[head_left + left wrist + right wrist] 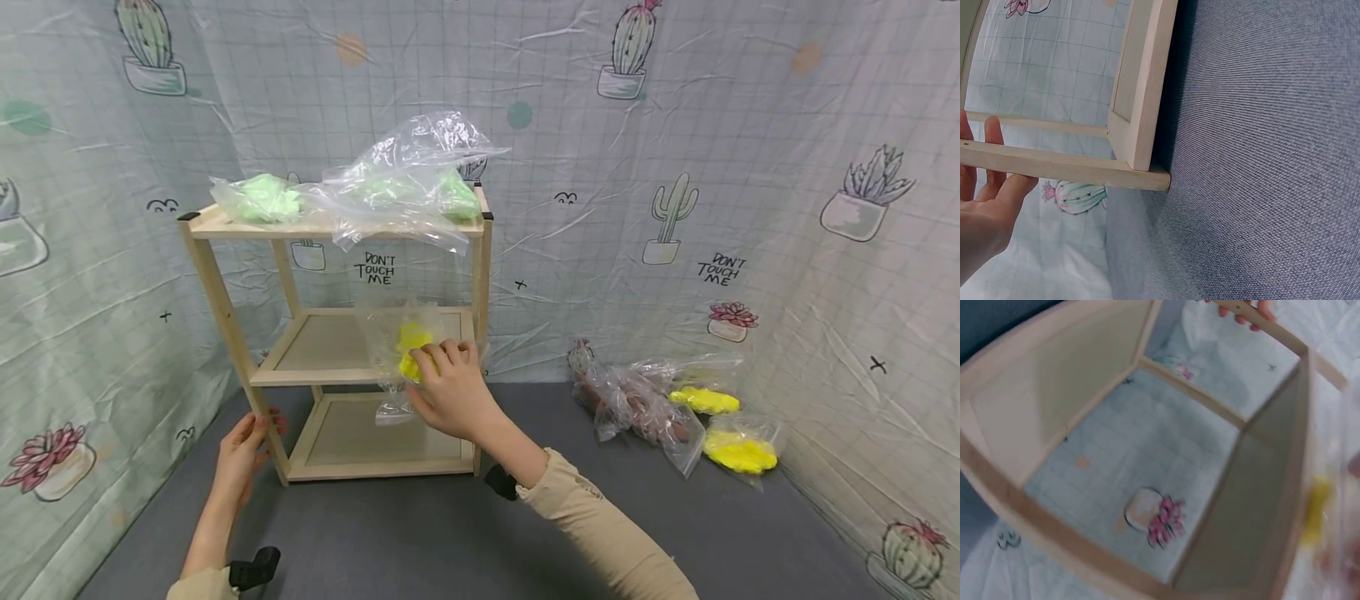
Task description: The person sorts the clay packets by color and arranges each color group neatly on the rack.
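Observation:
A three-tier wooden shelf [337, 472] stands on the dark grey surface. My left hand [242, 450] grips its front left post [1054, 164] low down, the fingers passing behind the wood. In front of the middle tier, my right hand [456, 392] holds a clear plastic bag [382, 329] with a bright yellow lump [413, 336] inside. The right wrist view catches only a blurred bit of the yellow lump [1316, 509] at its right edge. Clear bags with pale green lumps [267, 198] lie on the top tier, one bag hanging over the front edge.
To the right on the grey surface [570, 517] lie clear bags with reddish-brown lumps [648, 417] and two bags with yellow lumps [738, 454]. A cactus-print curtain [555, 233] surrounds the area at the back and sides.

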A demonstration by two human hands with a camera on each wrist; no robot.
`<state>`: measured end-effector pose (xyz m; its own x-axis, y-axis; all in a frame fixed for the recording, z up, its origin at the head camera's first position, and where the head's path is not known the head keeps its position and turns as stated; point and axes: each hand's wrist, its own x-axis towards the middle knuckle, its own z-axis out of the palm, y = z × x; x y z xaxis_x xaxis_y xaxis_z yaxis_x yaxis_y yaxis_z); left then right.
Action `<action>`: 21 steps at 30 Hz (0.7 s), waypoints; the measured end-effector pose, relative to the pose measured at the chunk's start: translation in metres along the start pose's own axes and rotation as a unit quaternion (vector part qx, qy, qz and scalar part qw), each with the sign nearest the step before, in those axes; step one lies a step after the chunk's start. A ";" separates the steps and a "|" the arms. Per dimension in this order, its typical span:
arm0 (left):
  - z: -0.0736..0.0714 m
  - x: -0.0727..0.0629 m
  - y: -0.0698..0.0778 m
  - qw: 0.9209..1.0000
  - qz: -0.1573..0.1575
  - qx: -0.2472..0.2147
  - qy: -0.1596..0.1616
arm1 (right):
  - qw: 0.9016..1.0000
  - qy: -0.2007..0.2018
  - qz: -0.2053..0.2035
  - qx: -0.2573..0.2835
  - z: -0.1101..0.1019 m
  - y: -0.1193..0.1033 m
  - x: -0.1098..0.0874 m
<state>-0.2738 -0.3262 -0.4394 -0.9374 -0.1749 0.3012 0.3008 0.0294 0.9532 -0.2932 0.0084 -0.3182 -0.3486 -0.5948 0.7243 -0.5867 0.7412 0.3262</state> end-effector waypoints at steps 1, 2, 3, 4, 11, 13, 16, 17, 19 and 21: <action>0.003 -0.002 0.005 1.000 -0.002 0.004 0.001 | 1.000 -0.016 -0.012 0.005 -0.003 0.003 -0.002; 0.005 -0.005 0.010 1.000 -0.006 0.013 0.002 | 0.999 -0.029 -0.024 0.011 -0.006 0.006 -0.004; 0.006 -0.006 0.013 1.000 -0.003 0.005 0.002 | 0.998 -0.042 -0.034 0.014 -0.009 0.010 -0.006; 0.008 -0.007 0.015 1.000 -0.002 -0.002 0.004 | 0.998 -0.053 -0.044 0.014 -0.010 0.013 -0.007; 0.012 -0.007 0.020 1.000 -0.012 -0.002 0.016 | 0.993 -0.089 -0.080 0.022 -0.006 0.021 -0.015; 0.012 -0.007 0.019 1.000 -0.011 -0.002 0.013 | 0.992 -0.092 -0.078 0.028 -0.002 0.019 -0.017; 0.012 -0.006 0.017 1.000 -0.007 -0.003 0.013 | 0.993 -0.093 -0.071 0.034 0.003 0.017 -0.018; 0.011 -0.007 0.017 1.000 -0.008 -0.001 0.014 | 0.993 -0.093 -0.070 0.035 0.004 0.016 -0.018; 0.006 -0.004 0.008 1.000 0.005 -0.011 0.005 | 0.992 -0.099 -0.067 0.037 0.006 0.014 -0.017; 0.003 -0.001 0.003 1.000 -0.009 0.004 0.010 | 0.991 -0.106 -0.065 0.040 0.007 0.011 -0.015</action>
<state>-0.2724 -0.3229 -0.4363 -0.9389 -0.1957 0.2830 0.2821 0.0329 0.9588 -0.2997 0.0231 -0.3296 -0.4077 -0.7420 0.5322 -0.6897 0.6322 0.3531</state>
